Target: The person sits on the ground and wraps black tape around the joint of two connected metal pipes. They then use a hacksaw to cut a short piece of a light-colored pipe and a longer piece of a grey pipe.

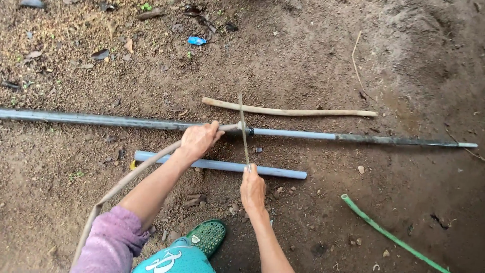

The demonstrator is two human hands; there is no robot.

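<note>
A long grey-blue pipe (pixel 293 134) lies across the dirt from left to right. My left hand (pixel 198 140) grips it at mid-length, holding the end of a flattened beige hose (pixel 132 177) against it. My right hand (pixel 252 189) holds the near end of a thin hacksaw blade (pixel 243 126), which crosses the pipe just right of my left hand. A shorter pale blue pipe (pixel 222 165) lies on the ground between my two hands.
A pale wooden stick (pixel 288 109) lies beyond the long pipe. A green hose (pixel 389 233) runs off at lower right. My green sandal (pixel 208 236) is at the bottom. Small stones, leaves and a blue scrap (pixel 196 41) dot the dirt.
</note>
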